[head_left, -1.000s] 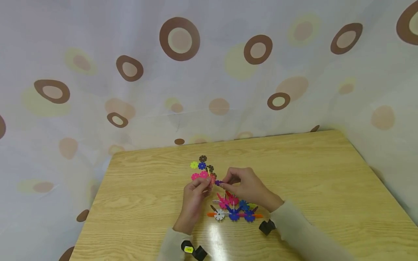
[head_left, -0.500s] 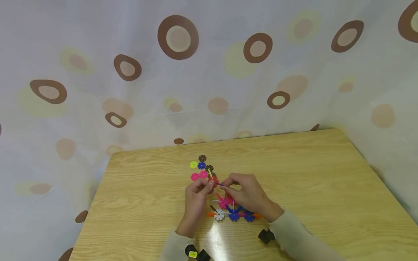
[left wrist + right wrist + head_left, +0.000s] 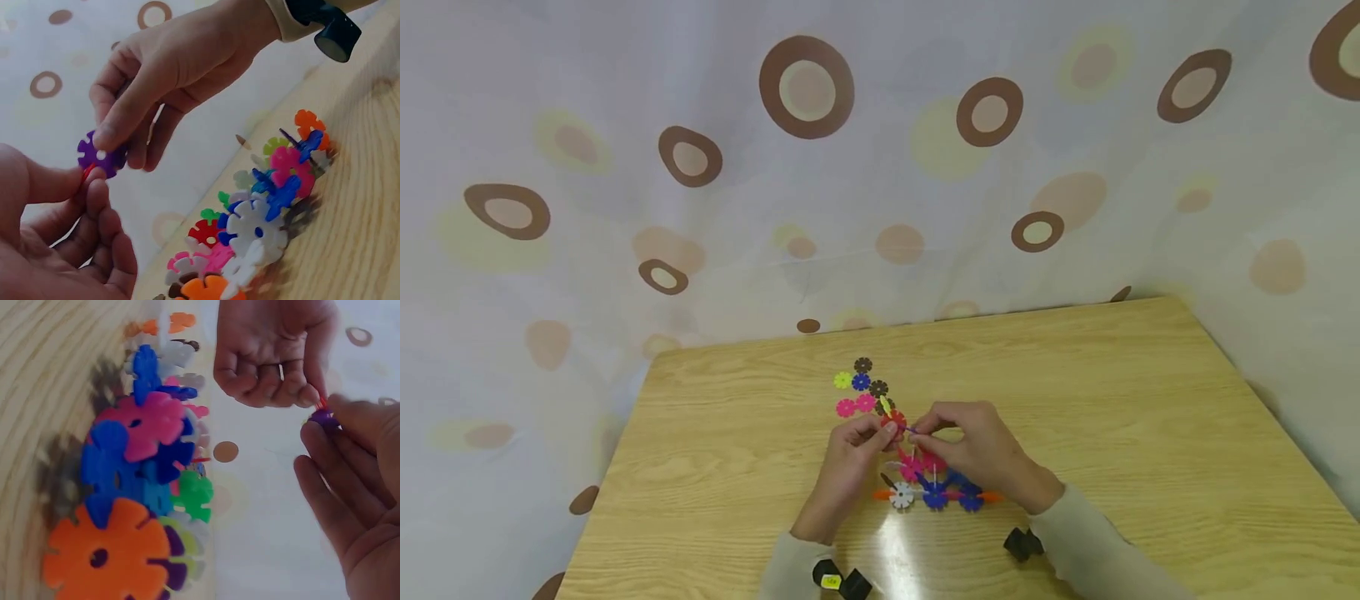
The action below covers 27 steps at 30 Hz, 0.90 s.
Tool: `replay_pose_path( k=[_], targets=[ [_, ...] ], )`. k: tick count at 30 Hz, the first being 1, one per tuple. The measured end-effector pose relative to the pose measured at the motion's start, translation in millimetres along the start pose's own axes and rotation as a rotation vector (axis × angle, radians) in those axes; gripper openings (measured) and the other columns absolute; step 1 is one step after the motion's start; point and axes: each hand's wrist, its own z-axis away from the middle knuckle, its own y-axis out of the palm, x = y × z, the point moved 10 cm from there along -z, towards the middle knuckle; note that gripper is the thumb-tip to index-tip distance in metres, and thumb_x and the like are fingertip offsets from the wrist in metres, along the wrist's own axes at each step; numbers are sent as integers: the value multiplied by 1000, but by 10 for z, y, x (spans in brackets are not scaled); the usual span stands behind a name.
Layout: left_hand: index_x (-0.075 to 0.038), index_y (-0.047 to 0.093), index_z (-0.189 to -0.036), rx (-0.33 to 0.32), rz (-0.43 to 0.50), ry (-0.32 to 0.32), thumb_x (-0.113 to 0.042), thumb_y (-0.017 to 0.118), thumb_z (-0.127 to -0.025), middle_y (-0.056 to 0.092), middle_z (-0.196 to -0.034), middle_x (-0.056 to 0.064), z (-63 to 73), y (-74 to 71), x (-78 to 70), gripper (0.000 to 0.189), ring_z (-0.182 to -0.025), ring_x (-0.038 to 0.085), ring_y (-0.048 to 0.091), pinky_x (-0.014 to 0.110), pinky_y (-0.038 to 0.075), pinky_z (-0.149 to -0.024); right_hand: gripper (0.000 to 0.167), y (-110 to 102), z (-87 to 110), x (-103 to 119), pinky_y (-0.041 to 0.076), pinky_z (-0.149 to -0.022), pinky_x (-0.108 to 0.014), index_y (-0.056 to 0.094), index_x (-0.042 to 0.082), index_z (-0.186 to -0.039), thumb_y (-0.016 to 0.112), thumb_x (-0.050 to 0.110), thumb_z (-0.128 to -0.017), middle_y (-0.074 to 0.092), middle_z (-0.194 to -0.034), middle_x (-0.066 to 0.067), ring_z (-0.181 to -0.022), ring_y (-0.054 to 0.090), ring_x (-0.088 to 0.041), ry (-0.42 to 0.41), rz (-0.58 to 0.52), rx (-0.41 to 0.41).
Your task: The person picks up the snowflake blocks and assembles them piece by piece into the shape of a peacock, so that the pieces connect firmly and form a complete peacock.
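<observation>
My left hand (image 3: 844, 467) pinches a red notched snowflake disc (image 3: 893, 419) between thumb and forefinger. A yellow disc (image 3: 885, 406) stands up edge-on from the red one, seen in the head view. Between the thumb and fingers of my right hand (image 3: 981, 446) is a purple snowflake disc (image 3: 111, 164). Its edge meets the red disc's edge in the left wrist view, the two discs lying at an angle to each other. Fingers hide part of both discs. Below the hands a built piece of interlocked discs, with a white disc (image 3: 901, 495) and blue disc (image 3: 935, 497) in front, stands on the table.
Loose flat discs lie just beyond the hands: dark brown (image 3: 862, 365), yellow-green (image 3: 842, 380), blue (image 3: 861, 382) and pink discs (image 3: 865, 403). The wooden table (image 3: 722, 467) backs onto a spotted curtain (image 3: 737, 208). An orange disc (image 3: 106, 550) sits on the built piece's near end.
The purple disc has come up against the red disc, and turned edge-on in the head view. My right hand has shifted slightly down and toward the person.
</observation>
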Motion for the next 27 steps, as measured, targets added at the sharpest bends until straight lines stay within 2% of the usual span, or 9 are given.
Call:
replay_pose_path(
  k=[3, 5, 8, 13, 16, 18, 20, 25, 27],
  targets=[
    [18, 66, -104, 49, -53, -1, -12, 63, -111, 71, -93, 4, 5, 36, -9, 31, -91, 15, 65, 28, 59, -92, 9, -25, 20, -128, 67, -85, -31, 80, 15, -109, 82, 18, -100, 83, -102, 5, -92, 77, -5, 122, -86, 45],
    [17, 67, -103, 72, -105, 22, -11, 64, -110, 72, -96, 15, 10, 68, -25, 30, -90, 16, 66, 28, 61, -88, 15, -34, 37, -219, 66, -84, -28, 80, 16, -117, 78, 22, -103, 82, -107, 4, -95, 75, -5, 197, -132, 76],
    [14, 69, -102, 102, -188, 84, -11, 65, -110, 73, -101, 29, 24, 137, -75, 27, -87, 17, 69, 29, 64, -82, 21, -33, 60, -293, 65, -81, -27, 79, 15, -124, 74, 23, -106, 81, -111, 1, -97, 73, -7, 252, -167, 120],
    [12, 71, -104, 156, -268, 167, -11, 65, -109, 74, -104, 34, 49, 257, -144, 24, -88, 22, 73, 28, 63, -82, 12, -13, 85, -327, 64, -74, -28, 81, 15, -115, 75, 19, -105, 78, -104, 0, -91, 70, -8, 269, -212, 141],
    [10, 72, -107, 170, -291, 154, -15, 64, -111, 74, -106, 32, 53, 246, -148, 26, -94, 29, 74, 28, 63, -86, 7, 2, 94, -338, 63, -70, -27, 80, 15, -108, 75, 17, -105, 78, -100, -2, -87, 69, -8, 285, -244, 137],
    [7, 74, -111, 155, -315, 139, -17, 64, -111, 75, -111, 29, 38, 162, -149, 26, -99, 32, 75, 28, 62, -89, 6, 4, 100, -349, 63, -68, -27, 80, 14, -107, 74, 17, -105, 78, -100, -4, -86, 69, -9, 293, -263, 129],
    [3, 75, -112, 92, -357, 136, -17, 65, -111, 77, -113, 25, 0, -7, -156, 23, -103, 29, 74, 27, 61, -89, 7, -3, 109, -367, 63, -69, -28, 79, 13, -107, 73, 17, -106, 77, -100, -5, -87, 70, -10, 304, -273, 118],
    [0, 77, -108, -271, -567, 143, -7, 72, -102, 76, -99, 17, -109, -644, -160, 10, -89, 17, 67, 23, 56, -77, 8, -10, 130, -431, 64, -73, -29, 77, 11, -108, 72, 16, -107, 76, -102, -7, -90, 70, -12, 330, -295, 99],
    [1, 77, -111, -363, -667, 105, -5, 73, -99, 73, -96, 14, -131, -801, -108, 14, -85, 17, 63, 26, 53, -74, 8, 3, 136, -455, 64, -72, -29, 77, 10, -108, 72, 16, -107, 76, -102, -7, -91, 70, -13, 336, -301, 102]
  ],
)
